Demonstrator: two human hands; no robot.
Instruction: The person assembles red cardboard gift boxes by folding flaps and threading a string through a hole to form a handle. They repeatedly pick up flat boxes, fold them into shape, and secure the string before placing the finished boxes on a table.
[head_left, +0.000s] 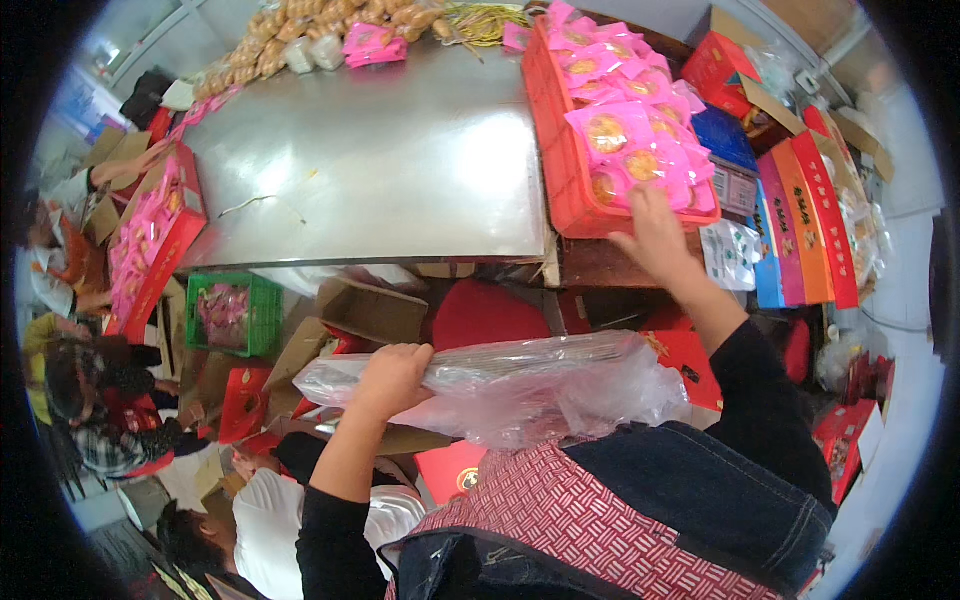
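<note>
Head view shows my left hand (392, 378) closed around a clear plastic bag (520, 385) with flat things inside, close to my body. My right hand (655, 235) reaches further, fingers spread and touching the pink wrapped pastries (625, 140) at the near end of the orange tray (560, 170). This tray stands at the right edge of the steel counter (380, 160).

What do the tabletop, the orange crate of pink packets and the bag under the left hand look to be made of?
Tabletop: likely stainless steel, with a dull grey sheen and soft reflections. Orange crate: apparently moulded plastic, with uniform colour and ribbed walls. Pink packets: glossy plastic film with see-through windows. Bag under the left hand: thin clear plastic, crinkled and translucent. The right hand reaches the packets.
</note>
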